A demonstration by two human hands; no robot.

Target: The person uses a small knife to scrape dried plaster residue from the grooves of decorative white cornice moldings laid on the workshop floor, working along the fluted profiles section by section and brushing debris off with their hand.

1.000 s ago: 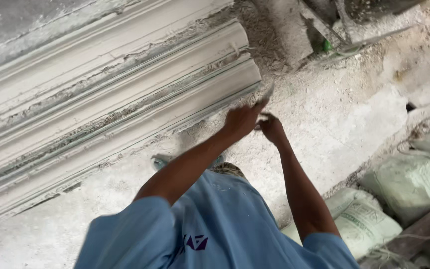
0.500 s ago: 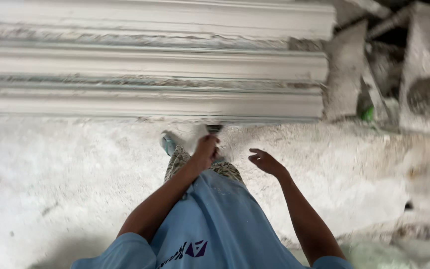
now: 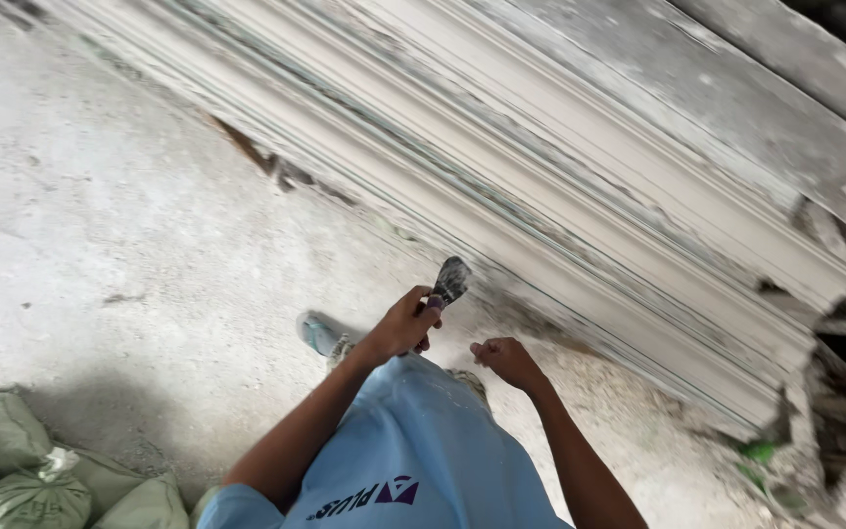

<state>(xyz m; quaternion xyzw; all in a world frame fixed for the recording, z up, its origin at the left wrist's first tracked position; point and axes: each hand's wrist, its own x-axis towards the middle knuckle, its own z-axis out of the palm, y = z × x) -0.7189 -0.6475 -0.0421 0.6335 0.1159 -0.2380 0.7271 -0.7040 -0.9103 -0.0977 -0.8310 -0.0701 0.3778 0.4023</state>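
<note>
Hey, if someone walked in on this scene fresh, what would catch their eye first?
Probably the long stack of white moulded plaster cornices running diagonally across the upper right, dusty and chipped. Below it, near the middle, the left hand grips a small scraper with its blade toward the cornices, and the right hand is curled beside it. Green sacks lie at the lower left on the dusty concrete floor.

Soft, even daylight fills the scene, brightest on the pale dusty concrete floor at far left. A faint shadow lies near the green woven sacks. The long white moulded plaster cornice is smeared by motion blur; the right edge falls dim.
</note>
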